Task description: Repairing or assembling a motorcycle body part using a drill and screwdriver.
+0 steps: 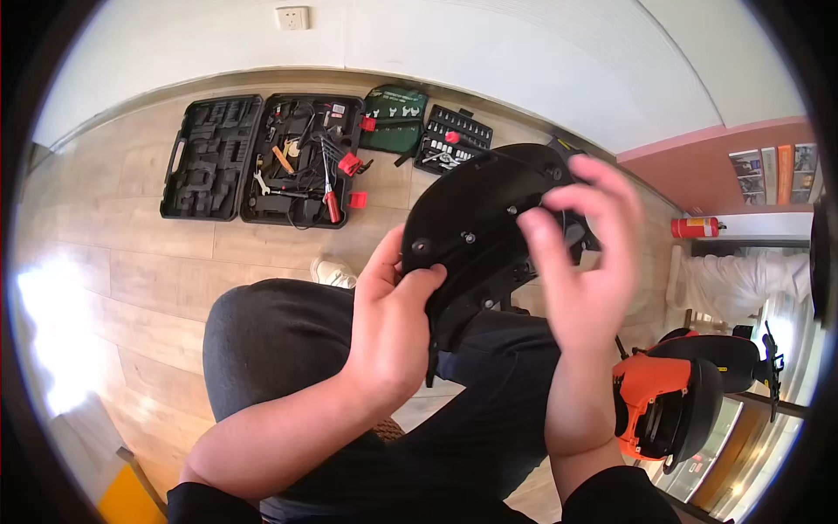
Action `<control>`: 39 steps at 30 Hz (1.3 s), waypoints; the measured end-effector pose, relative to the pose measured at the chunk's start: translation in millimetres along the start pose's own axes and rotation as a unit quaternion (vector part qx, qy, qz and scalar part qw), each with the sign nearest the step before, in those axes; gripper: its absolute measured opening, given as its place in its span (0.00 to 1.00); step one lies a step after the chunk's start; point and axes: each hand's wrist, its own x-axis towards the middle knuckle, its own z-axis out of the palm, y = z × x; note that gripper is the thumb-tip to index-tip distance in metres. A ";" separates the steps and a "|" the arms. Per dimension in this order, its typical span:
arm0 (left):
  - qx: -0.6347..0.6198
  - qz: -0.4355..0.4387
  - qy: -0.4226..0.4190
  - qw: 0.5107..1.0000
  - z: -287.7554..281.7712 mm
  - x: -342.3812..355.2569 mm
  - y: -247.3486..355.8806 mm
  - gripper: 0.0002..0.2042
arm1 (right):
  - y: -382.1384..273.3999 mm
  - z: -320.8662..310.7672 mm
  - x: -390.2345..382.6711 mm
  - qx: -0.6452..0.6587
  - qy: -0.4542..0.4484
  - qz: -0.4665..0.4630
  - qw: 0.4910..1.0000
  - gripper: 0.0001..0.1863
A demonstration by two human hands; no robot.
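A curved black plastic cover (476, 205) with several small bolts is held up over my lap, its dark inner face toward me. My left hand (390, 319) is closed on its left edge, thumb on the near face and fingers behind. By the cover's right end, my right hand (594, 253) is raised with thumb and fingers apart and curved, slightly blurred. I see nothing held in it. The thumb and index fingertips are close to a bolt (512, 210), and whether they touch the cover I cannot tell. Its far lower side is partly hidden by my right hand.
On the wood floor lie an opened black tool case (209, 157) with assorted tools, a green tool pouch (397, 118) and a socket set (454, 140). An orange-and-black shell (659, 402) stands at the right. Farther off are a red fire extinguisher (696, 227) and a white wall (489, 39).
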 end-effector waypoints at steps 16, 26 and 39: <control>0.199 0.006 -0.021 0.980 2.7 9.5 -4.3 0.17 | 71.6 -50.7 -16.4 0.123 -0.273 0.272 0.915 0.19; 0.212 -0.002 0.021 0.977 0.7 18.0 -8.4 0.16 | 61.0 -60.0 -13.8 0.157 -0.276 0.247 0.915 0.21; 0.045 -0.175 -0.054 0.982 5.1 16.3 5.1 0.14 | 51.3 -57.0 -12.8 0.584 -0.050 0.406 0.701 0.23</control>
